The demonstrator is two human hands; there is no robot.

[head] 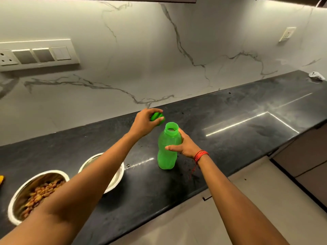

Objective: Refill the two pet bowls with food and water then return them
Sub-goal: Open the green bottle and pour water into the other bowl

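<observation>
- While my right hand (184, 145) wraps its fingers round the middle of the green bottle (167, 156), the bottle stands upright on the black countertop (230, 121), its long axis vertical and its mouth uncapped.
- My left hand (142, 123) pinches the green cap (157, 117) in its fingertips, just beyond and left of the bottle's neck, apart from it.
- Left of the bottle and nearer to me sit two steel bowls. The food bowl (53, 172) already holds kibble. The second bowl (120, 175) lies between it and the bottle, mostly hidden under my left forearm, so I cannot tell what is in it.
- I judge the water pour comes next: the bottle must travel left to the second bowl and tip mouth-first that way, and my right hand, gripping it, is placed to do so.
- My left forearm crosses over that bowl and would need to clear first.
</observation>
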